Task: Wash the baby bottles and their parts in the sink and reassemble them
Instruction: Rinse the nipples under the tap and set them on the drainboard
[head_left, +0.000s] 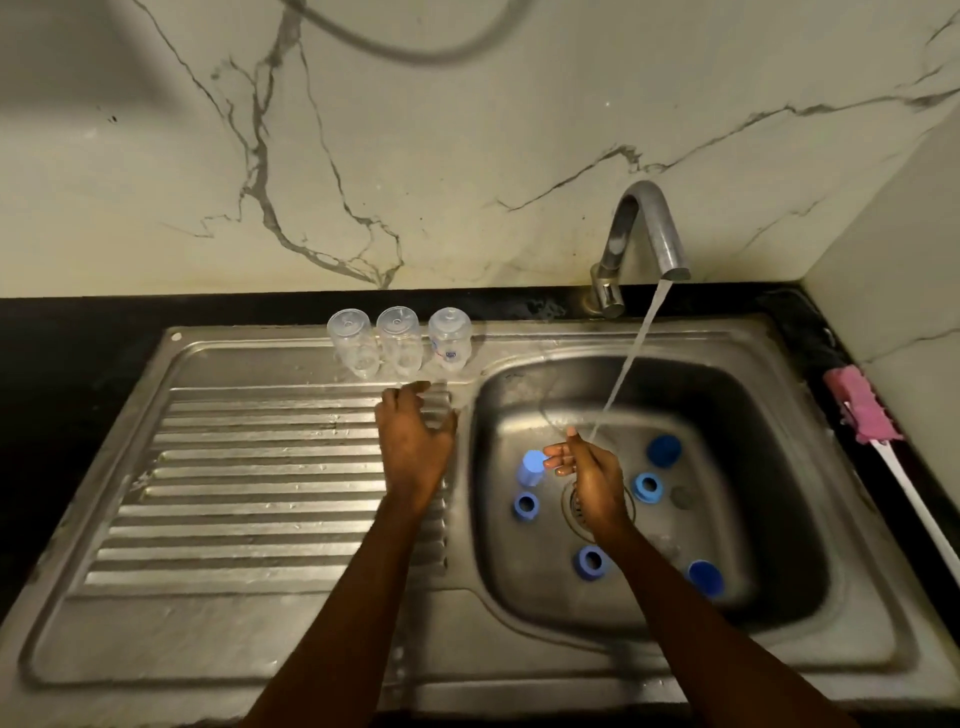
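Blue cap (531, 466) in sink (727, 400), beside right hand (589, 480)

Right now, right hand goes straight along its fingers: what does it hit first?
Likely the light blue cap in the sink, just left of the fingertips of the right hand. The hand may be above it; depth is unclear.

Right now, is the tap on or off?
On. A stream of water falls from the tap into the sink basin, beside the right hand.
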